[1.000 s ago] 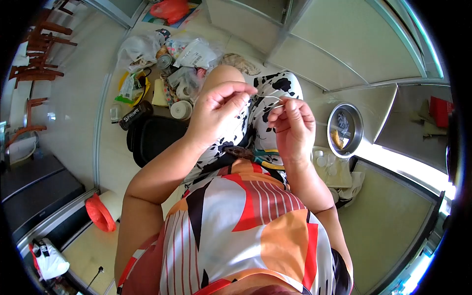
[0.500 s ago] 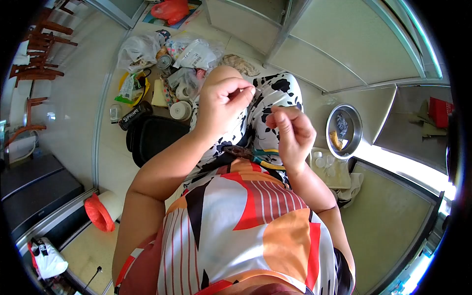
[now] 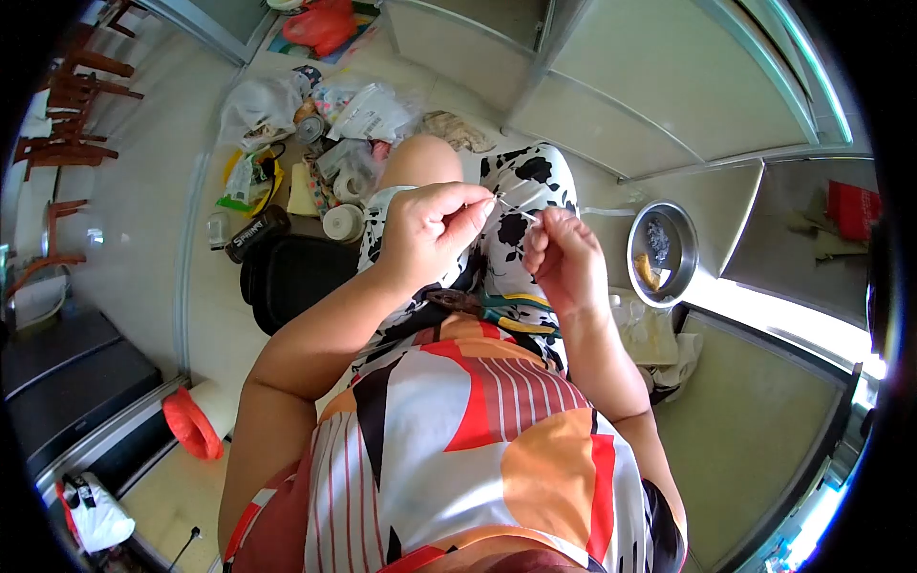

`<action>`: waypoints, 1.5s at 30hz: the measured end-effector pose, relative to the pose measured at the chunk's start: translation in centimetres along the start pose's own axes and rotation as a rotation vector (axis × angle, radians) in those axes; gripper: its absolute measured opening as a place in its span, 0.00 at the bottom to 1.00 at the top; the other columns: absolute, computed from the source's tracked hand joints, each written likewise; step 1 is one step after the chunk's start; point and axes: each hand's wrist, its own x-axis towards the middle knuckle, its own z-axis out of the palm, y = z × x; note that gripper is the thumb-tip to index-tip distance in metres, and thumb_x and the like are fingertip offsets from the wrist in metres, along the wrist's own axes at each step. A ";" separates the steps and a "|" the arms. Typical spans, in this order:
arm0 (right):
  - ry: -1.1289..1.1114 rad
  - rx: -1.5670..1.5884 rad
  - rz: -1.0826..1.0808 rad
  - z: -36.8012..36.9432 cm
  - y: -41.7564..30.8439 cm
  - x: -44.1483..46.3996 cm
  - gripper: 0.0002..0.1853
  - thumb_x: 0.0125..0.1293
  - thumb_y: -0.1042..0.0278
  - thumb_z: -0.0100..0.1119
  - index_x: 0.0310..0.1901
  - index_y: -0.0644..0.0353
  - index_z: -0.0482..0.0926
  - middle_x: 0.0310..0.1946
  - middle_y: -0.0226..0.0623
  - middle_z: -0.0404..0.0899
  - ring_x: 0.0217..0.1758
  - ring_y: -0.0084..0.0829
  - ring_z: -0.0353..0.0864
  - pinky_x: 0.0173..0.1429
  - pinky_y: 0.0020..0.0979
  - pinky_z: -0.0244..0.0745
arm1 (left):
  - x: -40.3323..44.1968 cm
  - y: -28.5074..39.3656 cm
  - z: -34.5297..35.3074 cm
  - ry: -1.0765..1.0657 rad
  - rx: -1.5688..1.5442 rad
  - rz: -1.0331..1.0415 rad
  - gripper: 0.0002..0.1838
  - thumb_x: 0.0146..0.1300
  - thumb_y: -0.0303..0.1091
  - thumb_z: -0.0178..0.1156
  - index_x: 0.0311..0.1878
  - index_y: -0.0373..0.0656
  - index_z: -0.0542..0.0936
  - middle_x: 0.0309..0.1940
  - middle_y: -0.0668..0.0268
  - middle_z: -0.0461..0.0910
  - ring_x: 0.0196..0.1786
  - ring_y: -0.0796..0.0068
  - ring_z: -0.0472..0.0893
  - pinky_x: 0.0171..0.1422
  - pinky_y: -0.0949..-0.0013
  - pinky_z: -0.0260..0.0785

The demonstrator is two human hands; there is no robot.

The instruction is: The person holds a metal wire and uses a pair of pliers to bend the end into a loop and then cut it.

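Observation:
My left hand [image 3: 428, 232] is closed in a pinch over my lap, thumb against forefinger. Between those fingertips is one end of a thin, pale, wire-like piece [image 3: 517, 209], too fine to identify surely. Its other end meets the pinched thumb and forefinger of my right hand [image 3: 570, 260]. Pliers [image 3: 519, 313] with green and yellow handles lie across my lap below the hands, their dark jaws toward the left. Black-and-white patterned trousers [image 3: 527, 172] cover my knees behind the fingers.
At right stands a steel bowl [image 3: 685, 246] holding a crumpled silvery clump and a yellowish-brown piece. Small clear cups lie on a pale tray [image 3: 655, 350]. Plastic bags [image 3: 373, 113], a tape roll [image 3: 343, 222] and a black container [image 3: 287, 277] sit to the left. Cabinets [image 3: 659, 86] stand ahead.
My right hand has turned and moved up slightly, its fingertips now pinching the thin piece. My left hand keeps its pinch. The whole view has shifted a little.

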 end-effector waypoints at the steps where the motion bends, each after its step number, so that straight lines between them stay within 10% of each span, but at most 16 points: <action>1: 0.045 -0.034 -0.044 0.8 0.4 -1.1 0.09 0.68 0.67 0.55 0.34 0.63 0.76 0.23 0.33 0.76 0.22 0.23 0.74 0.25 0.23 0.70 | -0.1 -0.4 0.3 0.030 0.026 0.006 0.03 0.57 0.24 0.62 0.35 0.35 0.80 0.21 0.61 0.79 0.22 0.76 0.77 0.26 0.74 0.67; 6: 0.009 -0.642 -0.685 2.7 -1.6 -2.2 0.08 0.65 0.71 0.59 0.33 0.67 0.77 0.23 0.32 0.77 0.24 0.19 0.73 0.29 0.19 0.68 | 0.6 0.5 0.7 -0.226 0.408 0.351 0.06 0.50 0.23 0.64 0.34 0.38 0.81 0.19 0.60 0.77 0.21 0.63 0.78 0.25 0.65 0.67; 14: -0.060 -0.106 0.038 -1.1 -0.5 0.9 0.09 0.66 0.65 0.56 0.34 0.63 0.77 0.21 0.30 0.75 0.20 0.21 0.73 0.26 0.21 0.69 | 1.1 0.3 0.0 0.023 0.250 0.319 0.05 0.51 0.24 0.65 0.33 0.40 0.81 0.23 0.59 0.81 0.23 0.63 0.80 0.26 0.66 0.71; 19: 0.121 -0.474 -0.797 -0.6 0.1 -2.4 0.05 0.67 0.72 0.53 0.34 0.65 0.74 0.28 0.39 0.76 0.24 0.28 0.74 0.30 0.25 0.72 | -0.7 -0.6 0.9 -0.225 0.676 0.552 0.19 0.53 0.31 0.56 0.51 0.40 0.79 0.19 0.69 0.75 0.21 0.72 0.75 0.23 0.67 0.67; 26: -0.023 -0.078 -0.500 -4.2 -6.7 -2.1 0.09 0.71 0.65 0.49 0.38 0.61 0.76 0.26 0.29 0.72 0.26 0.20 0.65 0.27 0.22 0.65 | -3.5 -0.7 2.2 -0.448 0.661 0.599 0.14 0.51 0.36 0.55 0.39 0.41 0.80 0.21 0.71 0.75 0.25 0.74 0.76 0.25 0.71 0.69; 32: 0.289 -0.092 -0.068 -16.5 -8.1 1.2 0.09 0.71 0.63 0.49 0.38 0.58 0.75 0.23 0.25 0.69 0.23 0.20 0.65 0.26 0.21 0.65 | -3.6 -0.3 1.7 -0.571 0.653 0.674 0.12 0.50 0.36 0.55 0.35 0.41 0.80 0.23 0.70 0.76 0.27 0.76 0.77 0.28 0.73 0.69; 36: 0.548 -1.029 0.015 -22.0 -5.3 2.5 0.06 0.65 0.67 0.53 0.32 0.57 0.77 0.16 0.26 0.70 0.17 0.16 0.68 0.17 0.19 0.62 | -3.7 -0.3 2.2 -0.660 0.708 0.691 0.11 0.50 0.36 0.55 0.33 0.41 0.80 0.23 0.71 0.76 0.27 0.76 0.77 0.28 0.73 0.69; 41: 0.370 -2.162 0.075 -29.1 -2.0 4.1 0.15 0.58 0.59 0.51 0.35 0.62 0.80 0.34 0.50 0.81 0.37 0.46 0.82 0.41 0.44 0.75 | -4.1 -0.8 3.3 -0.738 0.733 0.659 0.08 0.48 0.35 0.55 0.25 0.42 0.79 0.20 0.70 0.77 0.26 0.74 0.77 0.28 0.72 0.69; 45: 0.370 -2.131 0.383 -28.1 -0.3 5.0 0.18 0.57 0.58 0.49 0.40 0.61 0.81 0.41 0.53 0.80 0.47 0.52 0.79 0.52 0.47 0.72 | -4.1 -0.9 3.9 -0.787 0.767 0.654 0.06 0.46 0.34 0.55 0.22 0.44 0.79 0.20 0.69 0.77 0.26 0.73 0.77 0.28 0.71 0.69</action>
